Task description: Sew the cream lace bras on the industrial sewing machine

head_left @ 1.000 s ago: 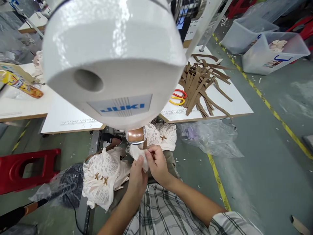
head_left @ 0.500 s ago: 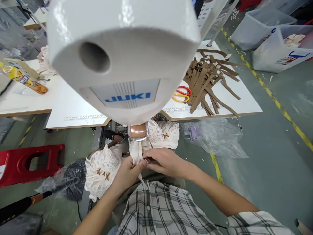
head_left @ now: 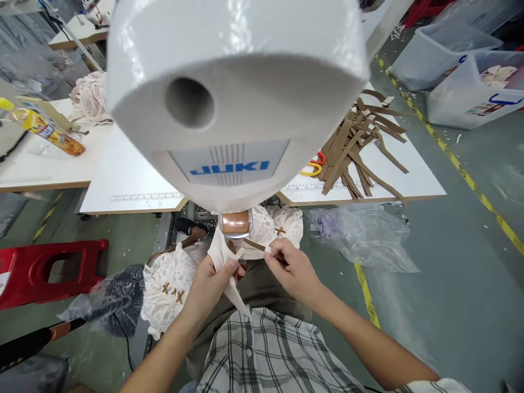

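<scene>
A white sewing machine marked JUKI fills the upper middle and hides part of the work beneath it. Below its head lies a white lace bra with a small brown bow. My left hand is closed on the bra's pale side band, pinching it between thumb and fingers. To its right, my right hand pinches a narrow brown strap near a small white tip. The strap runs left toward the machine's metal-rimmed end. Another part of lace bra, with brown bows, hangs at the left.
Brown straps lie heaped on the white table beside scissors with red and yellow handles. A drink bottle lies at left. A red stool, plastic bags and clear bins surround the workplace.
My right hand has moved right, away from my left hand, and the brown strap now shows between them. The pale band has spread wider by my left hand. The view has shifted slightly.
</scene>
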The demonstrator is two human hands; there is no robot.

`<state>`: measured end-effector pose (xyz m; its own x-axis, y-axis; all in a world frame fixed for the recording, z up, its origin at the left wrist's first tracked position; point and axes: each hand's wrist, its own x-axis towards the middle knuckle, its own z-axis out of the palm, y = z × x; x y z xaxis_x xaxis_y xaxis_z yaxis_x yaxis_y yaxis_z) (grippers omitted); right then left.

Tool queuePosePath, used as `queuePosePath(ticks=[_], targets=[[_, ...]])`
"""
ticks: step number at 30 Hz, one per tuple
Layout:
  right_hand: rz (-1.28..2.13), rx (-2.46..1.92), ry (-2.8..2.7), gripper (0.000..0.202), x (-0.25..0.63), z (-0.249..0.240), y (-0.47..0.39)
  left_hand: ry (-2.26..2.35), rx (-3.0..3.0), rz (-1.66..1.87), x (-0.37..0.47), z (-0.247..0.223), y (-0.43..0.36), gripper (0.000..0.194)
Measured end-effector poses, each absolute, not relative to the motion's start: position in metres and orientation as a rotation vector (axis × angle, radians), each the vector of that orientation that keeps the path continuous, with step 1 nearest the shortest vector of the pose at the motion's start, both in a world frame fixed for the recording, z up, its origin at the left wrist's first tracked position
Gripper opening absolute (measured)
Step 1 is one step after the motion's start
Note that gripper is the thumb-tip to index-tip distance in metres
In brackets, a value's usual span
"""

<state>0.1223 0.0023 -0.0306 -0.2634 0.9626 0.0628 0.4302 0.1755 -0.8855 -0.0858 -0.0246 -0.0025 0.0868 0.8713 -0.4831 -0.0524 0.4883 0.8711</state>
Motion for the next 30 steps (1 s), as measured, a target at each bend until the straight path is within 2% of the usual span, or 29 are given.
queuePosePath(ticks=[4,8,13,17,24,30], targets=[[1.022,-1.154,-1.932,0.007,0.114,-0.022,0.003,1.227,0.628,0.962,-0.077,-0.005,-0.025,0.023],[0.846,-1.013,-1.901,0.009,0.102,-0.018,0.000,1.188,0.547,1.084,-0.068,-0.007,-0.025,0.019],[0.790,-1.062,-1.882,0.013,0.091,-0.020,0.000,1.276,0.611,1.106,-0.064,-0.011,-0.029,0.022],[0.894,-1.123,-1.858,0.010,0.094,-0.022,0.004,1.427,0.862,1.013,-0.065,-0.008,-0.031,0.026],[1.300,-1.051,-1.875,0.011,0.106,-0.014,0.015,1.440,1.264,0.919,-0.070,0.004,-0.033,0.020],[1.305,-1.016,-1.955,0.012,0.108,-0.014,0.014,1.381,1.225,0.909,-0.070,0.003,-0.030,0.021]])
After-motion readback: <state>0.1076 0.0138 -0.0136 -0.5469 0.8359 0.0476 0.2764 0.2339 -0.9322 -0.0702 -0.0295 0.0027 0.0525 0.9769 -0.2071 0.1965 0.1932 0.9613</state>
